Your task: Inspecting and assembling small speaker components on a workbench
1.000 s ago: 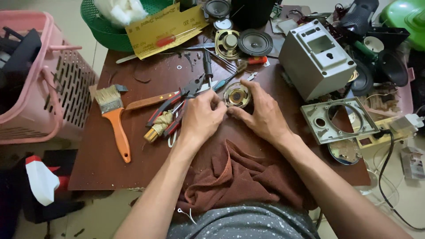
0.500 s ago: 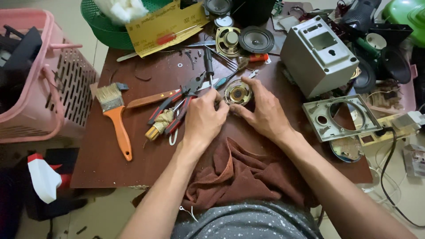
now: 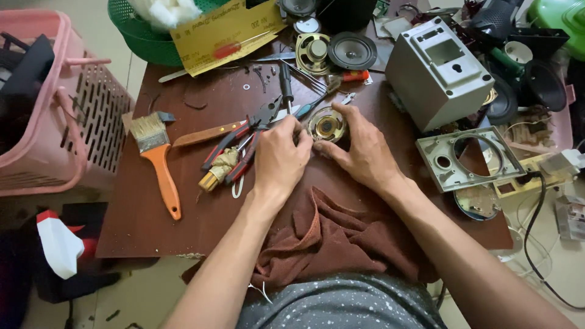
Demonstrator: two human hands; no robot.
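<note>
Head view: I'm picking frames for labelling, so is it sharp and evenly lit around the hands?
Head view: soft, even light with faint shadows; left hand, right hand and small round brass-coloured speaker are sharp; no glare; table edges bow slightly from the wide lens.

Left hand [image 3: 281, 155] now slightly closer to the small speaker [image 3: 326, 126], fingertips at its rim.

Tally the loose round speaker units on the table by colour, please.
Brass-coloured speakers: 2, one under the hands, one at the back
Black speakers: 1, at the back
Total: 3
</note>
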